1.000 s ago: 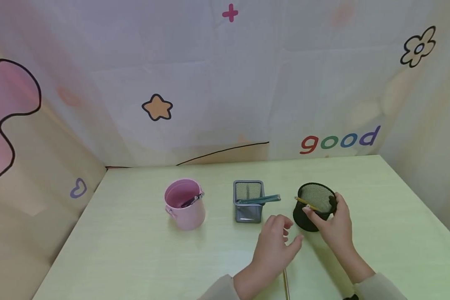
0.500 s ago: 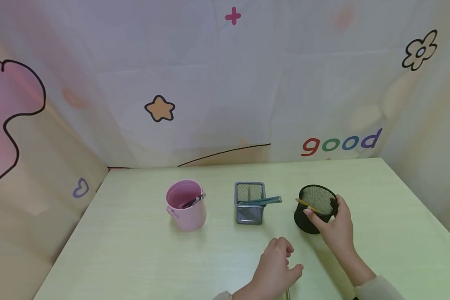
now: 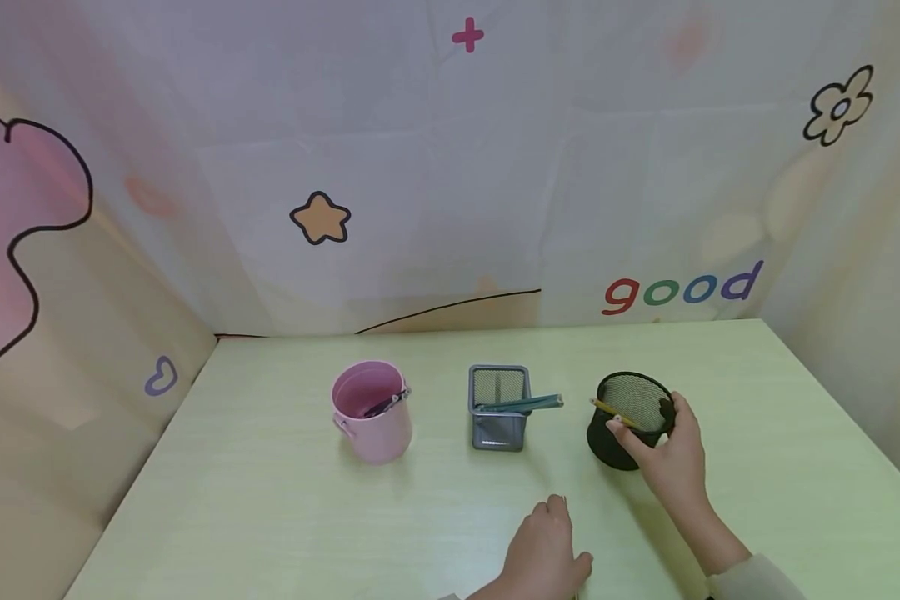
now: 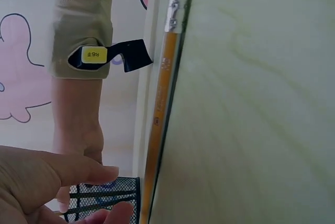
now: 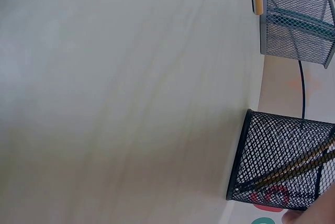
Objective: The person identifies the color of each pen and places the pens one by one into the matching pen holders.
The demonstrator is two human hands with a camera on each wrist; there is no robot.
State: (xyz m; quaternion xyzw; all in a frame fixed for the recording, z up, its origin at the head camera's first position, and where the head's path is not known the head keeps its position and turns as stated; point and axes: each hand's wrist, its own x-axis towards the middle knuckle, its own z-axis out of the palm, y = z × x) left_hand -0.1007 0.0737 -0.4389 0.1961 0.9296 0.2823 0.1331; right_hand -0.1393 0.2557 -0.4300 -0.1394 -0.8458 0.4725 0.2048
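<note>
My right hand (image 3: 677, 467) grips the rim of a round black mesh pen holder (image 3: 607, 443), thumb at the near side and fingers at the far right. Yellow pencils (image 3: 606, 407) lean inside it; in the right wrist view they show through the mesh (image 5: 277, 150). My left hand (image 3: 540, 550) is low over the table in front, thumb apart from the fingers. Beside it a yellow-orange pencil (image 4: 158, 103) with a white eraser lies on the table. In the left wrist view the thumb and fingertip stand slightly apart from this pencil, with a gap between them.
A grey square mesh pen holder (image 3: 498, 432) with teal pencils (image 3: 528, 403) stands at the middle. Left of it is a pink bucket (image 3: 378, 433) with dark pencils (image 3: 382, 405) in it. A patterned cloth (image 3: 420, 167) hangs behind the table (image 3: 270, 500).
My left hand has drawn back toward the near table edge, down to the loose pencil, and its fingers and thumb have come lower. The right hand still holds the black pen holder in place.
</note>
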